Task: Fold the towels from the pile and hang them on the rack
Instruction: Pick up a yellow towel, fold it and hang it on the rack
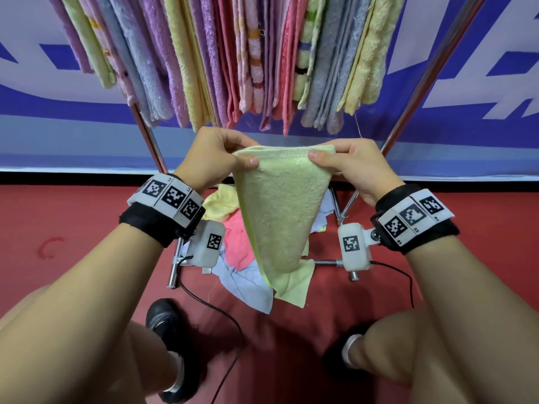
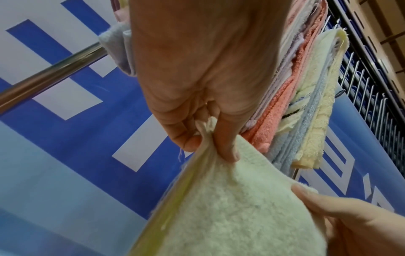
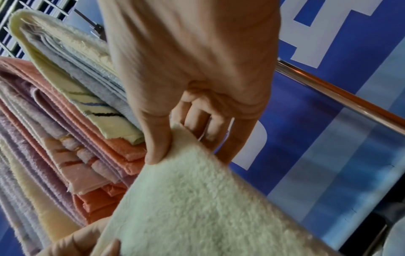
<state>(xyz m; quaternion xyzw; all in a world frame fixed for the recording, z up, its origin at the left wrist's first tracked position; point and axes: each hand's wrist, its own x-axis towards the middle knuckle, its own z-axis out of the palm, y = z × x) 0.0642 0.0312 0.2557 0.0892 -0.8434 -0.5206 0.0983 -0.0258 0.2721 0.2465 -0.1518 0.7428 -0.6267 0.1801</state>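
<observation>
Pale green terry towel (image 1: 281, 217) hangs in front of the person, below the loaded rack (image 1: 431, 71) and above the pile (image 1: 233, 243) on the floor. Left hand (image 1: 214, 154) and right hand (image 1: 354, 167) each pinch a top corner, thumb over fabric. Its long axis runs straight down, narrowing to a point. Risk, probably: the top edge sags between the pinches, so the fold could go crooked, or a corner could slip and drop into the pile.

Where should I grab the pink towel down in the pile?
Judging by the head view, grab the pink towel by its bare middle hump, reaching straight down from above. Its edges seem tucked under the green towel and the blue cloth.
</observation>
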